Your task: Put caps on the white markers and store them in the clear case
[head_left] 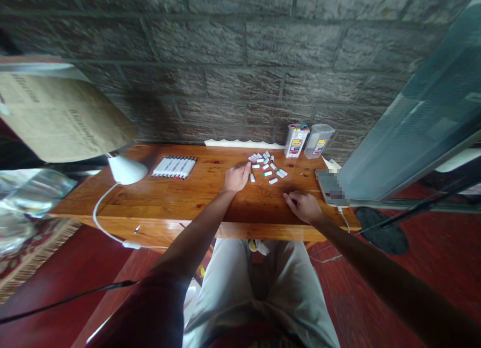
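Several short white marker caps [267, 173], some with coloured ends, lie scattered near the middle of the wooden table. At the left edge of this pile is my left hand [236, 178], its fingers bent and closed; what they hold, if anything, is hidden. My right hand [305, 207] rests on the tabletop below and right of the caps, fingers curled in, with nothing visible in them. Off to the left, a neat row of white markers [174, 167] lies side by side.
A clear case with markers [296, 141] and another clear case [318, 141] stand by the brick wall. A phone [330, 187] with a white cable lies at the table's right end. On the left is a lamp [128, 169] with a paper shade.
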`<state>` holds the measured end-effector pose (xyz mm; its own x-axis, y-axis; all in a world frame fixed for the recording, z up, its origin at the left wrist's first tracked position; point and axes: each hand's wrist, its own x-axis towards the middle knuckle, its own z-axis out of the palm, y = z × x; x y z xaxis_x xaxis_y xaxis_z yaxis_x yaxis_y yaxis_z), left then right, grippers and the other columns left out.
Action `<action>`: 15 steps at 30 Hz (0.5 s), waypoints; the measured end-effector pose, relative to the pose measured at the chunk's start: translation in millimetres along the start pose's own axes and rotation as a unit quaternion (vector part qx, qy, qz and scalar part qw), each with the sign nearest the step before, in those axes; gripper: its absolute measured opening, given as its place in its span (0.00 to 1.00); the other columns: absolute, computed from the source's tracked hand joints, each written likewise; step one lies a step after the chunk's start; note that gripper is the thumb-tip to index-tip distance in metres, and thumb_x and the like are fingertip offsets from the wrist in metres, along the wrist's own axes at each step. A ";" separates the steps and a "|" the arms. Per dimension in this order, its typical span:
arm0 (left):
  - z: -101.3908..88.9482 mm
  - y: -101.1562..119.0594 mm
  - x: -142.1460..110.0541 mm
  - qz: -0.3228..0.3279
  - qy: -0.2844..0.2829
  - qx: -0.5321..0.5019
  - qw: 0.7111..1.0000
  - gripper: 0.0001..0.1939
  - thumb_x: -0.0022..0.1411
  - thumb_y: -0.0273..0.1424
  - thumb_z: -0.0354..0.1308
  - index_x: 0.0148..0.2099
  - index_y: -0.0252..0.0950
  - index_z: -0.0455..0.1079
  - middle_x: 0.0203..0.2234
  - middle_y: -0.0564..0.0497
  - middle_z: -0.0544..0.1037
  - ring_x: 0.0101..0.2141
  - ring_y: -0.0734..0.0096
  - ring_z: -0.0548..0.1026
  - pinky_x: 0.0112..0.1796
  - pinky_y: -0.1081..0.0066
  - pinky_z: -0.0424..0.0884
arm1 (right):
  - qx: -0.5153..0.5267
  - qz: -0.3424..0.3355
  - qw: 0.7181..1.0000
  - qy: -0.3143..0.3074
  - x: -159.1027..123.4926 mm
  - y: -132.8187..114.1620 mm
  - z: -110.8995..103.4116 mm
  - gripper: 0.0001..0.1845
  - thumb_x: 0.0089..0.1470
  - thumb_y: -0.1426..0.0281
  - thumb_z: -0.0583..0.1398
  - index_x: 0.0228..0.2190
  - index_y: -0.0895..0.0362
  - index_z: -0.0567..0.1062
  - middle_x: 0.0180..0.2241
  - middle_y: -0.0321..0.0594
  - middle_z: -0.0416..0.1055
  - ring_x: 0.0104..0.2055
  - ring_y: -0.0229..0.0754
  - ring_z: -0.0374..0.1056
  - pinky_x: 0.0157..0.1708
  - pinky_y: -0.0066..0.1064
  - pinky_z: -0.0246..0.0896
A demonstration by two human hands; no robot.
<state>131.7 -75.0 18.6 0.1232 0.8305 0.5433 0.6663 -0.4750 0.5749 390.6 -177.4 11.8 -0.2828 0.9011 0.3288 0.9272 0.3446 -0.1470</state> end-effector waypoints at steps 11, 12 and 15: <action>0.3 -1.3 0.1 0.009 -0.003 -0.012 1.000 0.30 0.71 0.46 0.39 0.28 0.38 0.75 0.25 0.48 0.79 0.32 0.67 0.77 0.38 0.70 0.67 | 0.007 -0.015 1.000 0.000 -0.3 3.5 1.4 0.27 0.66 0.57 0.46 0.21 0.54 0.71 0.25 0.40 0.74 0.27 0.38 0.68 0.28 0.31 0.49; 0.9 -2.1 0.3 0.012 -0.005 -0.004 1.000 0.30 0.71 0.46 0.38 0.28 0.38 0.75 0.25 0.48 0.79 0.32 0.68 0.77 0.38 0.70 0.67 | 0.008 -0.015 1.000 0.000 -0.4 4.0 1.4 0.27 0.66 0.57 0.46 0.21 0.55 0.71 0.25 0.40 0.74 0.26 0.38 0.67 0.28 0.31 0.48; 2.7 -5.1 0.4 0.019 -0.005 0.002 1.000 0.31 0.72 0.44 0.37 0.28 0.37 0.74 0.26 0.48 0.80 0.31 0.69 0.77 0.37 0.70 0.67 | 0.008 -0.020 1.000 0.002 -0.7 5.6 2.2 0.27 0.66 0.57 0.46 0.21 0.55 0.70 0.25 0.40 0.74 0.26 0.38 0.67 0.27 0.31 0.47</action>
<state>130.4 -71.4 14.3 0.1546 0.8149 0.5586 0.6645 -0.5042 0.5516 395.5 -175.5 8.7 -0.3184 0.8859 0.3374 0.9111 0.3843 -0.1490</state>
